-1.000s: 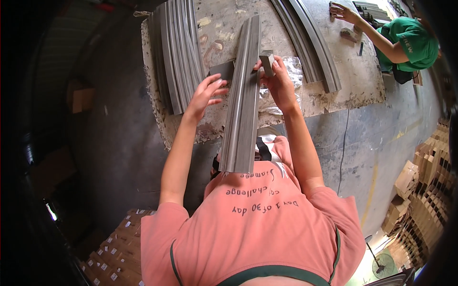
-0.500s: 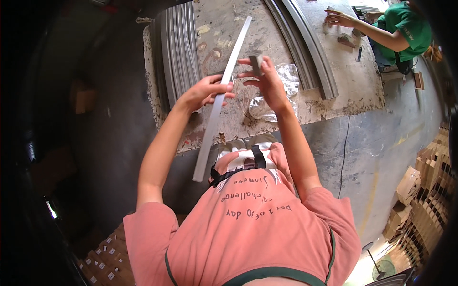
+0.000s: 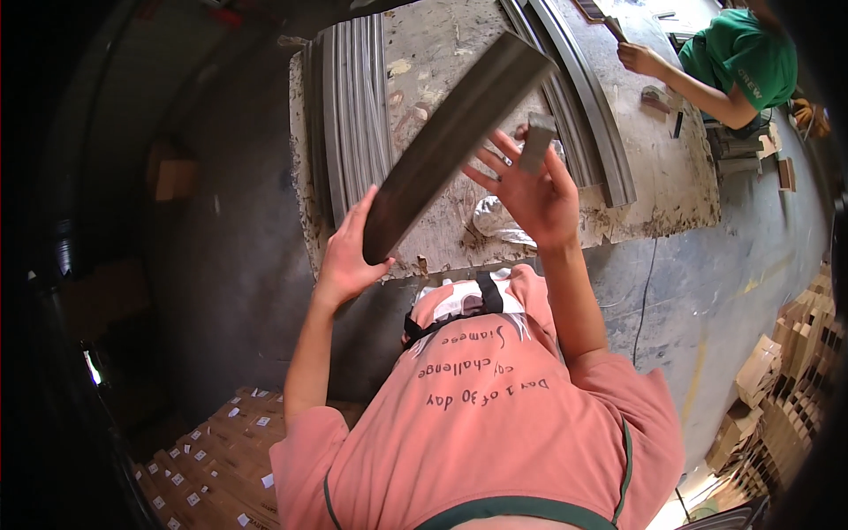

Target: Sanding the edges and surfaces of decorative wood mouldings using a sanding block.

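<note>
My left hand (image 3: 349,254) grips the near end of a long grey flat bar (image 3: 455,146), its thumb and fingers along the two edges. The bar slants up over the workbench to the right, broad dark face toward me. My right hand (image 3: 541,199) is beside the bar's right edge, palm turned up and several fingers stretched out close to or behind the bar. Against its thumb it holds a small grey scraper-like block (image 3: 535,150); its exact kind cannot be made out. Crumpled silvery wrapping (image 3: 503,221) lies on the bench beneath.
The worn workbench (image 3: 415,252) carries a bundle of grey strips (image 3: 353,115) on the left and more long strips (image 3: 609,168) on the right. A co-worker in green (image 3: 742,66) works at the far right. Cartons (image 3: 212,468) and stacked wooden pieces (image 3: 786,362) stand on the floor.
The bar has turned from its narrow bright edge to its broad dark face, and swung to the right. My left hand moved down to its near end; my right hand shifted right and nearer.
</note>
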Demonstrator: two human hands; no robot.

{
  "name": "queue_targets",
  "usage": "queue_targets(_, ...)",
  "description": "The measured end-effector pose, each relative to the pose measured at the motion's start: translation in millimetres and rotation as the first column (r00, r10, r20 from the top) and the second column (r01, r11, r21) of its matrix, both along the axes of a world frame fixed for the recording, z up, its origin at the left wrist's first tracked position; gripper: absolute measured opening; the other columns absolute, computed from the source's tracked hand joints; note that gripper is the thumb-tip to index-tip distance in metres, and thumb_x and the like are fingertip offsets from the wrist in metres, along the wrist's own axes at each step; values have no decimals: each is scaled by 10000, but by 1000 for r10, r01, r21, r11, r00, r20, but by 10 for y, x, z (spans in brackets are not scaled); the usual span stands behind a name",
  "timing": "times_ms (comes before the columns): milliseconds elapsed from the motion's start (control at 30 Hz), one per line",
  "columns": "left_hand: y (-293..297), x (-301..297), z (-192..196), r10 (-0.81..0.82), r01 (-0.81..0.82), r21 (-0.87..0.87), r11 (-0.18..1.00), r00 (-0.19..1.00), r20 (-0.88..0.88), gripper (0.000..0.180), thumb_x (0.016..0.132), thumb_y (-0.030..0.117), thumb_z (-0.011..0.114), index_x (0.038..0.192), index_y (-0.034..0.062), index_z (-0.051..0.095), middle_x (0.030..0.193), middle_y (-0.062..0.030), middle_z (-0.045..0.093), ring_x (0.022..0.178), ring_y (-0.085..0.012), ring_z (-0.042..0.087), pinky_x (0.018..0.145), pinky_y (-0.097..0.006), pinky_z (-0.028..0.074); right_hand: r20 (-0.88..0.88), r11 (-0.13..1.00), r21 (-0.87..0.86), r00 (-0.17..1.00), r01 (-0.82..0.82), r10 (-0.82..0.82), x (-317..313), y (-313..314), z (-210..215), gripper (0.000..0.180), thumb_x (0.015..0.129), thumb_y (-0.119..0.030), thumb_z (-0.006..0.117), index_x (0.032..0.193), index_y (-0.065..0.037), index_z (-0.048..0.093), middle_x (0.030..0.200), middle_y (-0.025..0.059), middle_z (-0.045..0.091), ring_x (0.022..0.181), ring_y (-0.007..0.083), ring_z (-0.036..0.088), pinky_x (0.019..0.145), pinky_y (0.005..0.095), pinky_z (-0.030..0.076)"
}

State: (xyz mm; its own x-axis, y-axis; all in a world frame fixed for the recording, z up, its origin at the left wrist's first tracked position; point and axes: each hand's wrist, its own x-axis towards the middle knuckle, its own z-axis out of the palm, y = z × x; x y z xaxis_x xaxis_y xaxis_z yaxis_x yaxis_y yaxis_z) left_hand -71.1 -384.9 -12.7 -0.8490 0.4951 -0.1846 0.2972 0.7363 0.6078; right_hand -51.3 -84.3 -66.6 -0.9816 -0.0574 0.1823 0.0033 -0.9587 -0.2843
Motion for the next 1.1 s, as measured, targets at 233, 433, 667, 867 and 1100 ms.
queue_targets(233,30,3,-333,-111,110,-11,994,989,-97,1045,667,-13,790,1575,135,294,1455,-181,483,1350,-404,475,1134,-452,413,33,958,265,992,107,-119,525,75,-45,342,1087,-258,456,1386,-100,503,1357,48,582,1332,248,523,1179,482,340)
queue_targets(433,136,-32,-720,-148,141,-55,989,973,-178,1019,676,-37,772,1550,144,279,1474,-143,446,1355,-392,460,1150,-456,404,117,584,805,938,102,-325,749,-40,153,282,1073,-234,540,1267,-31,560,1144,27,514,1046,98,512,942,248,423)
queue_targets(667,323,40,-746,-170,161,-59,985,965,-200,1020,698,144,837,1554,96,285,1472,-174,438,1357,-399,448,1158,-468,379,125,505,858,919,89,-374,868,-101,301,298,1057,-259,568,1252,-34,565,1082,63,479,969,144,536,855,287,455)
queue_targets(867,1214,21,-338,-145,232,255,939,937,-319,1042,656,249,896,1521,48,352,1413,-201,488,1304,-400,493,1120,-463,404,20,455,882,952,127,-304,917,-50,337,305,1052,-257,554,1243,-20,564,1090,104,522,990,193,559,903,326,460)
queue_targets(1100,1245,41,22,-121,183,356,916,974,-189,809,586,147,921,1313,60,578,1175,-133,654,1051,-305,676,921,-396,540,-76,378,921,995,94,-63,1339,482,661,326,991,-205,615,1224,22,617,1155,136,651,1075,212,633,929,330,479)
